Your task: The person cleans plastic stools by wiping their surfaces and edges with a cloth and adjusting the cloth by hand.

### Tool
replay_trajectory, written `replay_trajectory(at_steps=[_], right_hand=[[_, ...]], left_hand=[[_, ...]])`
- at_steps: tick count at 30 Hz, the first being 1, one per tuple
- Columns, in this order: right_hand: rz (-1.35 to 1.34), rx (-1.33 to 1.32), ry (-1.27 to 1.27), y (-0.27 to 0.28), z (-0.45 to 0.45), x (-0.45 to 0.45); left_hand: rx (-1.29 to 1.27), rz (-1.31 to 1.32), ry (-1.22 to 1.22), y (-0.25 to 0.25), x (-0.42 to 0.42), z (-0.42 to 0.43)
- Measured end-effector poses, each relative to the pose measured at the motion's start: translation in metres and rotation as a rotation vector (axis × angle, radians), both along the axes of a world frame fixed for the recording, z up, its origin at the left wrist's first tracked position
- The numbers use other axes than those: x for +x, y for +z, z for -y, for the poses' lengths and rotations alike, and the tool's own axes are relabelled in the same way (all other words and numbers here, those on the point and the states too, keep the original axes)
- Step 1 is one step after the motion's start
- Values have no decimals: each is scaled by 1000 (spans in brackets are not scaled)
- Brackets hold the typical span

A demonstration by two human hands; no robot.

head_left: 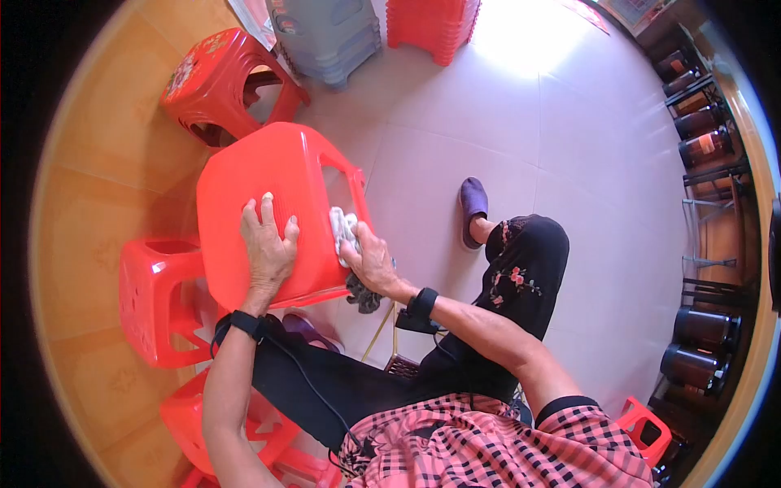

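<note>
A red plastic stool [260, 175] stands in front of me, close to my knees. My left hand [270, 248] lies flat on its surface with the fingers spread. At the stool's right side, my right hand [372, 260] is closed around a cloth [343, 232]. The cloth is pale where it shows above the fingers and rests against the stool's side. A darker grey part of cloth [364, 294] hangs below that hand; whether it is the same piece I cannot tell. Both wrists wear black bands with cables.
Other red stools stand to the left, one with a printed top [199, 73] and one plain [159, 301]. Grey stacked stools [329, 41] and red stacked stools [431, 28] are at the back. Dark jars [704, 325] line a shelf on the right. Pale tiles [455, 122] cover the floor.
</note>
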State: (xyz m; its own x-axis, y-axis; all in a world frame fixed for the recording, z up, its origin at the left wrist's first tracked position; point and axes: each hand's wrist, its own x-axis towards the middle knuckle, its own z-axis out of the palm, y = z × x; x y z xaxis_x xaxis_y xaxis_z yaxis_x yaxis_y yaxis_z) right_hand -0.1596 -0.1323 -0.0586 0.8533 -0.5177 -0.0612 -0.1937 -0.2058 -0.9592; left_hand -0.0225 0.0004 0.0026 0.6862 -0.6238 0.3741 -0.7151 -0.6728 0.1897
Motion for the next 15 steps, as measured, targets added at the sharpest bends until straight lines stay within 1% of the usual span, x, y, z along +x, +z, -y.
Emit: replay_trajectory(at_steps=[4, 5, 6, 7, 8, 9, 10, 11, 13, 14, 15], right_hand=[[-52, -15, -27, -82, -3, -24], [-170, 36, -62, -107, -1, -31], [-291, 86, -94, -104, 2, -34], [-288, 84, -82, -104, 4, -35], [-297, 176, -128, -104, 8, -35], [-308, 266, -179, -91, 14, -34], [-294, 384, -137, -60, 23, -28], [-295, 380, -137, -37, 32, -21], [-156, 255, -6, 4, 52, -5], [-150, 248, -8, 27, 61, 0], [-16, 459, 28, 49, 68, 4]], left_hand=[[15, -7, 16, 0, 2, -1], [14, 3, 23, -1, 3, -2], [-2, 14, 12, 1, 2, 0], [-19, 20, 2, 1, 1, 0], [-20, 27, 3, 0, 1, 0], [-23, 23, 11, 0, 1, 0], [-32, 16, 10, 0, 1, 1], [-41, 11, 6, 0, 0, 1], [-47, 17, 4, 1, -1, 1], [-49, 22, 3, 1, -1, 2], [-56, 28, 1, 1, -1, 2]])
